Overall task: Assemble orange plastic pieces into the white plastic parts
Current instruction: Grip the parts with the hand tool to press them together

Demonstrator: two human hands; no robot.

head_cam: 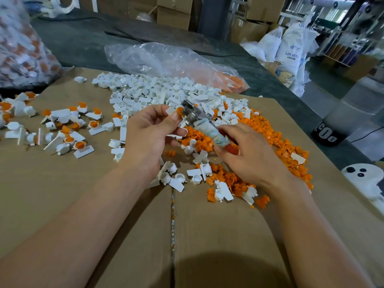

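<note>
Head view: tabletop [68, 48], dark grey, with flat brown cardboard [62, 204] laid over its near part. Far left, a clear bag [18, 50] full of white-and-orange units; blurred. Far centre, a second clear bag [166, 59], mostly slack, with orange pieces in its right end.

White plastic parts [153, 90]: loose heap on the cardboard, centre-far. Orange plastic pieces [276, 142]: heap just right of it, touching, with a few white parts mixed in. Assembled units [68, 129], white with orange inserts, scattered at left, apart from both heaps.

Left hand [149, 134]: raised over the join of the two heaps, thumb and fingers pinching one white part with orange piece [177, 111] seated in it. Right hand [249, 156]: fingers curled round the red, cloth-wrapped handle of a small tool [199, 119]. Tool's metal head sits right beside the pinched part; cannot tell whether they touch.
</note>
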